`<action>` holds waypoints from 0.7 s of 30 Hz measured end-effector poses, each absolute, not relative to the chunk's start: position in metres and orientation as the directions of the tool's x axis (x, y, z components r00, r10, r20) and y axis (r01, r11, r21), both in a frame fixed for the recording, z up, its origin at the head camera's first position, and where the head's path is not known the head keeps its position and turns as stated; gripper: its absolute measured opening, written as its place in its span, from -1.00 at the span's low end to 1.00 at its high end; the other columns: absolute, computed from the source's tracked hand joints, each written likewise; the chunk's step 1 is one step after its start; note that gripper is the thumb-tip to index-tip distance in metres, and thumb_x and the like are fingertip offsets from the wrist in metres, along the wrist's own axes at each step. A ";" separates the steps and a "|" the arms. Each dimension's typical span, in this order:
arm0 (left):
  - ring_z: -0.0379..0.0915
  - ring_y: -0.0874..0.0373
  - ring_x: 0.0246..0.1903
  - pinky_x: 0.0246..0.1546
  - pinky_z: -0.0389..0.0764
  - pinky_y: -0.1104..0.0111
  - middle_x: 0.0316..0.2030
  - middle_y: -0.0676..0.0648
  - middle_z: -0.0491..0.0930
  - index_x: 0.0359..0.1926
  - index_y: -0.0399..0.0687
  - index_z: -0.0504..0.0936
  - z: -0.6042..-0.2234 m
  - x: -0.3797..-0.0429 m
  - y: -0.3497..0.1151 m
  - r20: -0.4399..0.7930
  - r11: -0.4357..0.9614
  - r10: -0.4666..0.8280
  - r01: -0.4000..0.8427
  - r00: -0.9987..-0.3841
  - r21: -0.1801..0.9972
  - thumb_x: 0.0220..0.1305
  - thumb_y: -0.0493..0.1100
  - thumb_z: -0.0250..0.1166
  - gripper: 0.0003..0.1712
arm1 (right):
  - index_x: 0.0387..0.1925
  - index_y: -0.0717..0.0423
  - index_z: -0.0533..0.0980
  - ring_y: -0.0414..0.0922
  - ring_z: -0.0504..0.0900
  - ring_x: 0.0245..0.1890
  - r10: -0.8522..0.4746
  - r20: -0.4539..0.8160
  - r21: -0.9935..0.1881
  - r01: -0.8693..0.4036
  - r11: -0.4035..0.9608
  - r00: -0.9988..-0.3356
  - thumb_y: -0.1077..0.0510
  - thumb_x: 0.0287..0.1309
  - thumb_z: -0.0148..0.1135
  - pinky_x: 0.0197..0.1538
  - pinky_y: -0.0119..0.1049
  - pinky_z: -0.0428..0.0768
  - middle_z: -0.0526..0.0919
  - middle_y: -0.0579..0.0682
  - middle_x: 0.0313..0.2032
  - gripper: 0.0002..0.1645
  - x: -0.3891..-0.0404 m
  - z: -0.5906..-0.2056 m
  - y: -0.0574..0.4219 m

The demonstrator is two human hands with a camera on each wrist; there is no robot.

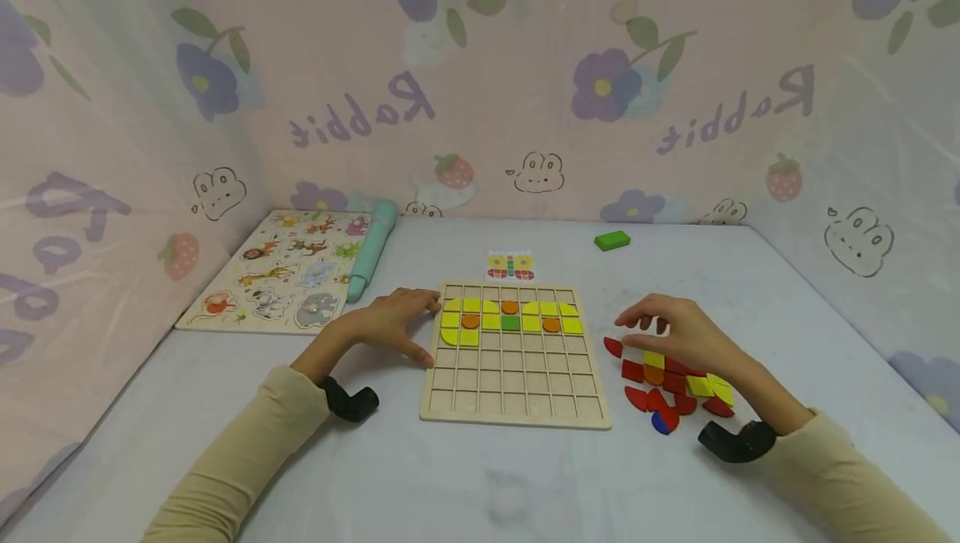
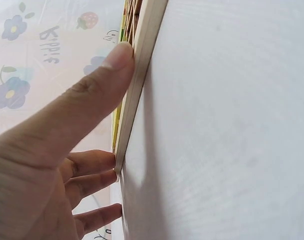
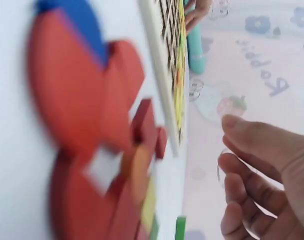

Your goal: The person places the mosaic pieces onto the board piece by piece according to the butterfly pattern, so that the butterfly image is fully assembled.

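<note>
Grid board [image 1: 517,381] touches the left grip [image 1: 388,323], spread wide.

The one legible word is "Rabbit", in purple on the floral cloth [image 1: 510,93] behind and beside the tabletop [image 1: 360,468]. From the centre of the head view, a first print [image 1: 363,117] stands between 10 and 11 o'clock and a second print [image 1: 717,122] at 2 o'clock; both run mirrored (the capital R sits at the right end). At 9 o'clock a third print [image 1: 56,254] runs down the side cloth, with "Rab" readable. The left wrist view shows sideways lettering [image 2: 49,46] at 10 o'clock, the right wrist view slanted lettering [image 3: 266,68] at 2. A faint mark [image 1: 510,497] on the tabletop, at 6 o'clock, is too blurred to read.
</note>
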State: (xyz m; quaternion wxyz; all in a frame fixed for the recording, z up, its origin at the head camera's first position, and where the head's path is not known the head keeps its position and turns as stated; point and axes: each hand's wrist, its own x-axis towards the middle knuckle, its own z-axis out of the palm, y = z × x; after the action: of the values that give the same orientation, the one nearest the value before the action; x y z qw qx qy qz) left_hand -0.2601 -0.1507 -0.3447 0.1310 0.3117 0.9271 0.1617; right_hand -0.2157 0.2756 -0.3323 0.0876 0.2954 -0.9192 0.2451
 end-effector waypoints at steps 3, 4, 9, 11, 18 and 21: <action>-0.05 -0.15 0.35 0.24 0.07 -0.14 0.39 -0.14 0.08 0.22 -0.04 0.31 -0.345 -0.260 -0.151 -0.140 0.755 0.618 0.534 -0.774 0.381 -0.13 0.29 0.42 -0.05 | -0.23 0.06 0.63 -0.29 0.45 -0.39 -0.472 0.273 -0.404 -0.546 0.734 -0.838 0.17 -0.08 0.44 -0.37 -0.42 0.50 0.65 -0.14 -0.32 -0.71 -0.211 -0.339 0.293; -0.05 -0.15 0.35 0.24 0.07 -0.14 0.39 -0.14 0.08 0.22 -0.04 0.31 -0.345 -0.260 -0.151 -0.140 0.755 0.617 0.533 -0.774 0.381 -0.14 0.29 0.42 -0.05 | -0.23 0.07 0.63 -0.30 0.45 -0.41 -0.467 0.259 -0.411 -0.534 0.739 -0.845 0.17 -0.09 0.44 -0.39 -0.43 0.50 0.65 -0.15 -0.33 -0.71 -0.210 -0.341 0.298; -0.05 -0.14 0.35 0.25 0.07 -0.13 0.39 -0.14 0.07 0.22 -0.05 0.30 -0.344 -0.260 -0.150 -0.147 0.759 0.615 0.531 -0.775 0.378 -0.13 0.29 0.42 -0.05 | -0.24 0.08 0.64 -0.32 0.42 -0.45 -0.452 0.176 -0.449 -0.480 0.754 -0.875 0.12 -0.09 0.45 -0.46 -0.47 0.48 0.61 -0.17 -0.38 -0.70 -0.206 -0.347 0.315; -0.05 -0.14 0.35 0.25 0.07 -0.13 0.39 -0.14 0.07 0.22 -0.05 0.30 -0.344 -0.260 -0.150 -0.147 0.759 0.615 0.532 -0.774 0.376 -0.12 0.28 0.42 -0.06 | -0.24 0.09 0.63 -0.31 0.41 -0.46 -0.447 0.148 -0.455 -0.462 0.761 -0.882 0.10 -0.09 0.45 -0.46 -0.47 0.49 0.60 -0.16 -0.38 -0.69 -0.205 -0.348 0.318; -0.04 -0.11 0.35 0.23 0.11 -0.13 0.39 -0.10 0.08 0.24 -0.04 0.29 -0.345 -0.260 -0.150 -0.147 0.764 0.613 0.535 -0.777 0.361 -0.13 0.29 0.42 -0.04 | -0.22 0.10 0.63 -0.27 0.42 -0.46 -0.416 0.081 -0.446 -0.406 0.797 -0.906 0.07 -0.07 0.43 -0.44 -0.47 0.51 0.58 -0.17 -0.41 -0.67 -0.206 -0.348 0.315; -0.03 -0.12 0.35 0.22 0.11 -0.13 0.39 -0.11 0.08 0.24 -0.05 0.29 -0.344 -0.260 -0.151 -0.141 0.760 0.617 0.539 -0.774 0.363 -0.14 0.29 0.42 -0.03 | -0.21 0.11 0.63 -0.26 0.41 -0.47 -0.412 0.080 -0.431 -0.404 0.807 -0.908 0.08 -0.05 0.42 -0.46 -0.47 0.50 0.54 -0.19 -0.44 -0.67 -0.207 -0.348 0.313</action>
State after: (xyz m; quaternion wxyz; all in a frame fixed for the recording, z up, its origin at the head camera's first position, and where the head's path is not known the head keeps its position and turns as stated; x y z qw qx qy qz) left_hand -0.2596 -0.1507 -0.3444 0.1270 0.3110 0.9294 0.1526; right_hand -0.2072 0.3133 -0.3481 -0.0085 0.2148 -0.9504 0.2248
